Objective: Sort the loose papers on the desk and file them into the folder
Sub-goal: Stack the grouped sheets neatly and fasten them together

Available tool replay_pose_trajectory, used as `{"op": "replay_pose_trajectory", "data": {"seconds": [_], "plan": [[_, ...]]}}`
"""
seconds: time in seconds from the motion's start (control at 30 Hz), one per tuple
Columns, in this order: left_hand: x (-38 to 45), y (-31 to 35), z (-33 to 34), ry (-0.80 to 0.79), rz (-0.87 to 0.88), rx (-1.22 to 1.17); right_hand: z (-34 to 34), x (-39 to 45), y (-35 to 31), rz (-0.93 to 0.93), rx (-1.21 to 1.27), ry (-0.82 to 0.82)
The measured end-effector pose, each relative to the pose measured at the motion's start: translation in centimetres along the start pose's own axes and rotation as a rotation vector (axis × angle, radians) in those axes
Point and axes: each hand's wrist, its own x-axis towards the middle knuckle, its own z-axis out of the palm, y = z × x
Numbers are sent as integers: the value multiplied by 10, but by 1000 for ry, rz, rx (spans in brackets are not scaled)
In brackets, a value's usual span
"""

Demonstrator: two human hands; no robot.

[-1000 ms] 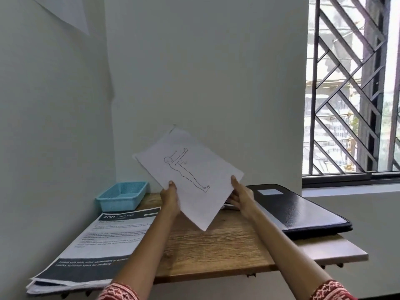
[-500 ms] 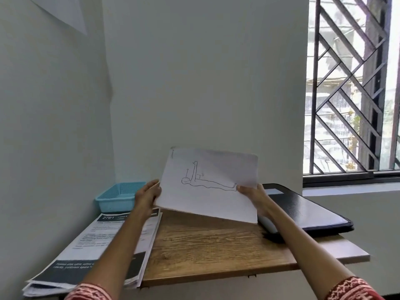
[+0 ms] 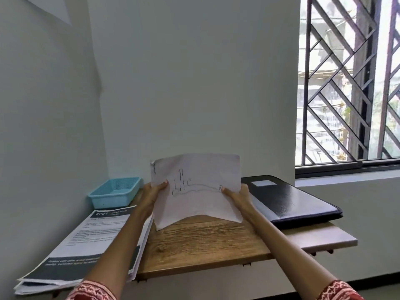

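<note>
Both hands hold a white sheet (image 3: 201, 187) upright above the middle of the desk (image 3: 207, 243), left hand (image 3: 152, 192) and right hand (image 3: 237, 194) each pinching a side edge. It bears a thin line drawing, and its lower edge sags. A paper stack (image 3: 86, 241) lies left, a black folder (image 3: 287, 198) right.

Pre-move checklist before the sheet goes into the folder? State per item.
1. Sheet held on both sides: ok. The left hand and right hand each pinch an edge of the drawing sheet.
2. Sheet clear of the desk: ok, it is held above the wood, lower edge sagging.
3. Folder open to take it: not ok, the black cover lies closed flat.
4. Folder within reach: ok by the look of it, it lies just beside the right hand.
5. A hand free to open the cover: not ok, both hold the sheet.
6. Other papers out of the way: ok, stacked on the desk's left.
</note>
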Motion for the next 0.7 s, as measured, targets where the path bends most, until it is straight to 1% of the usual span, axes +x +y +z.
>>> {"op": "replay_pose_trajectory", "data": {"seconds": [0.1,0.2,0.3,0.4,0.47,0.6,0.67,0.7], "plan": [[-9,-27,11,38,55,143,-1,-8,18,79,-16,15],[2,-22,20,33,66,195,-4,3,9,74,-62,47],[11,-26,22,55,54,143,-6,9,6,36,-48,48],[-2,-55,21,45,-32,132,-6,1,25,154,-45,30],[-5,-70,19,30,-46,137,-8,2,36,192,-7,22],[7,-61,13,31,-71,149,-18,14,20,170,-16,-55],[17,-52,11,54,-86,101,-26,22,7,144,92,-26],[18,-46,12,86,-91,58,-29,26,3,144,216,4]]}}
